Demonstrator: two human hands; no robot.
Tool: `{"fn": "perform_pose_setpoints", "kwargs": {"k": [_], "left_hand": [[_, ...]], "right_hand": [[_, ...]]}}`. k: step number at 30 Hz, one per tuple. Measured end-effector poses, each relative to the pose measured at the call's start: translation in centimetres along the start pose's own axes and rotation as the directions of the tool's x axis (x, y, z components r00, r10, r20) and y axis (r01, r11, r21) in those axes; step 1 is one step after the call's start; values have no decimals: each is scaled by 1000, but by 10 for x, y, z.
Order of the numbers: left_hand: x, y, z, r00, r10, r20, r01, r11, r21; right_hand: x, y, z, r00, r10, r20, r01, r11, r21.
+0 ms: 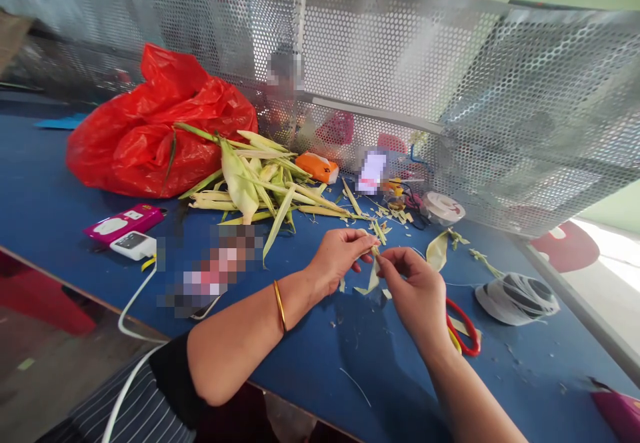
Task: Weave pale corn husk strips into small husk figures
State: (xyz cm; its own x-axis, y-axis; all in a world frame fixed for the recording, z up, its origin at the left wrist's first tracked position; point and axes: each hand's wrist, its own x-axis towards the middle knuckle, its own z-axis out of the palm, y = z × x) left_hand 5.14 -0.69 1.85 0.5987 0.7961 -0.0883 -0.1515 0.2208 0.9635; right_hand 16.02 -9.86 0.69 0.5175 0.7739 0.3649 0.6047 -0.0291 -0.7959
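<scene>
Both hands are pinching a small pale husk piece (pixel 375 251) between their fingertips, above a blue table (pixel 310 376).
The left hand (pixel 341 256) is holding its upper part between thumb and forefinger, apparently to steady it, while the right hand (pixel 413 286) is closing thumb and fingers on it just below and to the right, seemingly to control the lower end; how firmly either is pressing, I cannot tell. Beyond the fingers to the left, a husk pile (pixel 240 186) is lying against a red plastic bag (pixel 165 136), perhaps for easy reach. Trimmings (pixel 400 216) are lying just past the fingertips. Red-handled scissors (pixel 475 336) are resting beside the right wrist and a thread spool (pixel 503 299) is sitting right of those fingers, both probably placed to suit that hand.
</scene>
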Motion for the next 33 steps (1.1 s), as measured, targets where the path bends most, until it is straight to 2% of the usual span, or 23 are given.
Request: {"fn": "perform_pose_setpoints", "kwargs": {"k": [3,7,9,11,14,17,21,24,29,33], "left_hand": [[0,2,-1,999,-21,43,22,999,-25],[1,4,-2,999,-17,51,18,1000,-16],[1,4,-2,998,-11,62,11,1000,-5],[0,5,-2,997,-6,81,5,1000,9],[-1,5,-3,995,3,95,-5,1000,29],[-1,5,-3,993,19,114,-24,999,41],[1,3,-5,987,36,158,-43,998,38],[3,2,-5,986,60,155,-71,995,65],[2,0,-4,974,81,214,-114,982,148],[1,0,-4,959,36,280,-81,985,152]], "right_hand": [[0,1,1,1000,14,-25,-13,999,34],[3,5,-1,995,99,11,-100,976,192],[6,7,-3,991,126,40,-131,970,206],[9,8,-6,984,143,108,-163,962,219],[11,8,-8,950,169,263,-252,912,324],[10,6,-6,944,148,295,-257,892,373],[9,5,-6,985,113,129,-139,966,219],[9,4,-9,998,50,33,-52,996,73],[8,4,-15,995,-96,-4,95,986,-138],[8,4,-16,990,-143,3,140,969,-201]]}}
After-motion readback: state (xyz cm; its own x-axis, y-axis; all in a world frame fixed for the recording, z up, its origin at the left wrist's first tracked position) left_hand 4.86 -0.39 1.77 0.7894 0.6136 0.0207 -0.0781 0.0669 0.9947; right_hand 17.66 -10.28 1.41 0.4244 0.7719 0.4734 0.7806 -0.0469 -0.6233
